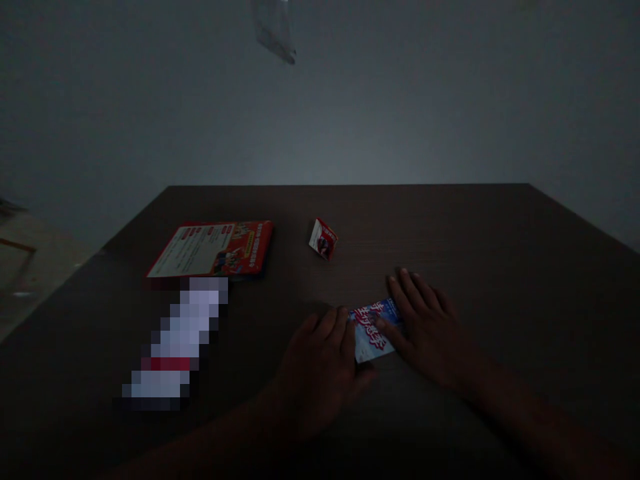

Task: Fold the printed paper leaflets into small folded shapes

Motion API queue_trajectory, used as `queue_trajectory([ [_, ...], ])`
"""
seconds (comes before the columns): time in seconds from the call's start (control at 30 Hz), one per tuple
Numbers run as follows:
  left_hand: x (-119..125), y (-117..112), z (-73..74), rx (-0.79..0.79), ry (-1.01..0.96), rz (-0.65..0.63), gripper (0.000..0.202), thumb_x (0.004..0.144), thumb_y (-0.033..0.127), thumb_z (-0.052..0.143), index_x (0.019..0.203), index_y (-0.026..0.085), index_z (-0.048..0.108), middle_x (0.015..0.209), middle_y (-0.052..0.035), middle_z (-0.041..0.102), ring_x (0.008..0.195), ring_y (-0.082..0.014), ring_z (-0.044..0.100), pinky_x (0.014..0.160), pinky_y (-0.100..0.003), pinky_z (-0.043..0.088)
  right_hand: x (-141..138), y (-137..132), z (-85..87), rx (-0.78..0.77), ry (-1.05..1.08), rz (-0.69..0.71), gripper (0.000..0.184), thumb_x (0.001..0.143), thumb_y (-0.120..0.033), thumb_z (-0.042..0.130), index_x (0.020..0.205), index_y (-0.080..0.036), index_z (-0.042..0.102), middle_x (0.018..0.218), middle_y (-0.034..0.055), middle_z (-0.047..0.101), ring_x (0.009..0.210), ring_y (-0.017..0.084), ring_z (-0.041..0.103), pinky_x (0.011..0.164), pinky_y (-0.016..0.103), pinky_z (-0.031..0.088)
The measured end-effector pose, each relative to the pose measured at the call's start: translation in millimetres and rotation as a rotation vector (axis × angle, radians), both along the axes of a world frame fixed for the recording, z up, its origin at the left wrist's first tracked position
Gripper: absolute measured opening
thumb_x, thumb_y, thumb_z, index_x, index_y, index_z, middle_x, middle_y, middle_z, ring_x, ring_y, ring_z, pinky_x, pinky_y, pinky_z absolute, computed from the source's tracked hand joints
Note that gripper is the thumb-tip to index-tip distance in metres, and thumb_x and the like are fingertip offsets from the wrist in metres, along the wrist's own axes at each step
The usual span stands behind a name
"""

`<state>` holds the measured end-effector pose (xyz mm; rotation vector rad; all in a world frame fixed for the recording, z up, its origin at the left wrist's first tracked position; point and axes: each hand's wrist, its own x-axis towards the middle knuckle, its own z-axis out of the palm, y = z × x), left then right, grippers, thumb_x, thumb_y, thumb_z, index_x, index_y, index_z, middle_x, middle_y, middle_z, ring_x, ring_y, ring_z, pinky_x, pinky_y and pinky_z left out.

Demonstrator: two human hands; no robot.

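Note:
A small folded paper leaflet (pixel 373 333), blue and white with large red-edged characters, lies on the table between my hands. My left hand (pixel 320 370) covers its left edge, with the fingers bent close together on the paper and the thumb out below. My right hand (pixel 430 330) rests on the right side, its fingers stretched past the upper right corner and its thumb on the printed face. The leaflet's two side edges are partly hidden under the hands. Beyond them stands a small red and white folded paper piece (pixel 324 239), creased and tilted.
At the left on the dark wood-grain table (pixel 475 233) lies a red printed booklet or packet (pixel 213 250). Nearer to me is a blurred-out whitish long object (pixel 175 340). A pale wall (pixel 400 100) rises behind the table, with a clear plastic piece (pixel 275 30) on it. Light is dim.

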<state>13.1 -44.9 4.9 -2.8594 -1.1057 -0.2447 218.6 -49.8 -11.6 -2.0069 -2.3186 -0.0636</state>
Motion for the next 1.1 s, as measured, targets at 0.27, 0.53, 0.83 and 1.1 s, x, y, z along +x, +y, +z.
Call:
queue_trajectory([
  [0.27, -1, 8, 7.0, -0.044, -0.060, -0.050, 0.049, 0.091, 0.045, 0.041, 0.112, 0.006, 0.060, 0.116, -0.0186, 0.063, 0.106, -0.0297, 0.057, 0.087, -0.044, 0.045, 13, 15, 3.8, -0.016, 0.411, -0.018, 0.058, 0.095, -0.051, 0.023, 0.138, -0.017, 0.043, 0.145, 0.0103, 0.041, 0.136, 0.026, 0.031, 0.109, 0.050, 0.025],
  [0.53, -8, 23, 10.2, -0.119, -0.138, -0.100, 0.036, 0.093, 0.043, 0.041, 0.094, 0.015, 0.064, 0.094, -0.0097, 0.066, 0.092, -0.0231, 0.059, 0.078, -0.037, 0.047, 16, 7, 22.7, 0.212, 0.867, -0.028, 0.039, 0.095, -0.041, 0.033, 0.118, -0.023, 0.059, 0.117, 0.0072, 0.064, 0.107, 0.024, 0.059, 0.091, 0.042, 0.046],
  [0.83, -10, 33, 3.4, -0.135, -0.208, -0.014, 0.017, 0.091, 0.020, 0.040, 0.092, 0.015, 0.056, 0.077, -0.0043, 0.064, 0.071, -0.0171, 0.060, 0.065, -0.028, 0.046, 6, -15, 34.9, 0.273, 0.479, 0.651, 0.034, 0.081, -0.028, 0.063, 0.113, -0.021, 0.058, 0.108, 0.0091, 0.067, 0.103, 0.022, 0.061, 0.089, 0.037, 0.049],
  [1.1, -13, 37, -2.3, -0.390, -0.569, 0.195, 0.010, 0.091, 0.023, 0.045, 0.097, 0.018, 0.050, 0.087, -0.0026, 0.066, 0.079, -0.0141, 0.064, 0.068, -0.025, 0.048, -7, -3, 22.6, 0.060, 0.296, 0.637, 0.041, 0.083, -0.026, 0.058, 0.124, -0.018, 0.055, 0.123, 0.0107, 0.060, 0.116, 0.024, 0.052, 0.099, 0.043, 0.043],
])
